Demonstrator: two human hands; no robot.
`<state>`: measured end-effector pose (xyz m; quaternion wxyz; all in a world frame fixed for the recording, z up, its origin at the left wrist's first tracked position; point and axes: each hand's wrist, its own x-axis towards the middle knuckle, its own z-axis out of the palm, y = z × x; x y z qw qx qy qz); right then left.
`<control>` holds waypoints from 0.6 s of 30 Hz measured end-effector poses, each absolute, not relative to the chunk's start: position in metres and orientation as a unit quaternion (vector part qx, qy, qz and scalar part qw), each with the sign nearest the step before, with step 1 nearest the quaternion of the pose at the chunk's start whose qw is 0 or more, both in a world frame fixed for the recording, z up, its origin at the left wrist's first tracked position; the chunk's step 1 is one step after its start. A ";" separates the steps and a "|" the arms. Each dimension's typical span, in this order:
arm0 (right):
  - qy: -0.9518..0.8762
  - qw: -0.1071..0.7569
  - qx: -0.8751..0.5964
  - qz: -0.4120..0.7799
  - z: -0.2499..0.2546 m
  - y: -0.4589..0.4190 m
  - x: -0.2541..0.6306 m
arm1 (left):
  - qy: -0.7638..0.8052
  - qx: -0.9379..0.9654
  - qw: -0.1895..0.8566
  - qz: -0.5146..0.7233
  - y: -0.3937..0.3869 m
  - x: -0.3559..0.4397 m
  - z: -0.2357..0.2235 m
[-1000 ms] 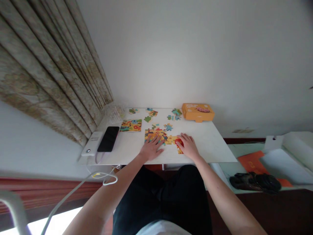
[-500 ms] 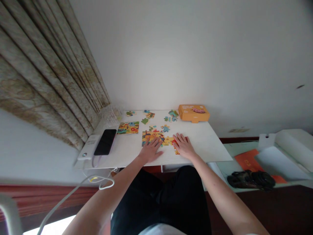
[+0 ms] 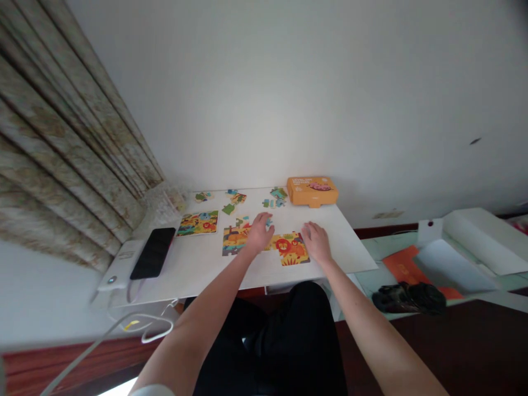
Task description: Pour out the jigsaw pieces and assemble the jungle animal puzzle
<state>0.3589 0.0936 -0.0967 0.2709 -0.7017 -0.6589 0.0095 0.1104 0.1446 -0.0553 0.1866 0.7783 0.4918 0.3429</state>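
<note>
A partly joined jigsaw puzzle lies on the white table, with a giraffe-coloured left part point(image 3: 234, 238) and a lion section point(image 3: 292, 250) at its right. My left hand point(image 3: 259, 235) reaches over the puzzle's upper edge, fingers curled around a blue puzzle piece point(image 3: 269, 222), which they partly cover. Resting at the right edge of the lion section is my right hand point(image 3: 317, 243), its fingers stretched out and holding nothing. Just above the left part, small green pieces point(image 3: 240, 221) lie loose. My left hand and forearm hide the puzzle's middle.
Several loose pieces point(image 3: 274, 202) lie along the back, with more pieces point(image 3: 236, 199) to their left. An orange puzzle box point(image 3: 312, 192) stands at the back right. On the left are a picture card point(image 3: 198, 223), a phone point(image 3: 153, 253) and clear plastic wrapping point(image 3: 163, 203).
My left hand has lifted off the puzzle's left part and moved forward to the blue piece. My right hand has slid right, uncovering the lion section. The view has shifted slightly right.
</note>
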 end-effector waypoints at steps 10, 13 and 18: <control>-0.652 0.216 -0.726 0.025 -0.090 0.092 0.349 | 0.591 0.769 0.163 0.179 0.280 0.209 -0.023; -0.653 0.211 -0.727 0.023 -0.089 0.092 0.348 | 0.602 0.769 0.158 0.143 0.293 0.216 -0.029; -0.652 0.209 -0.728 0.016 -0.088 0.091 0.343 | 0.615 0.763 0.150 0.128 0.302 0.221 -0.038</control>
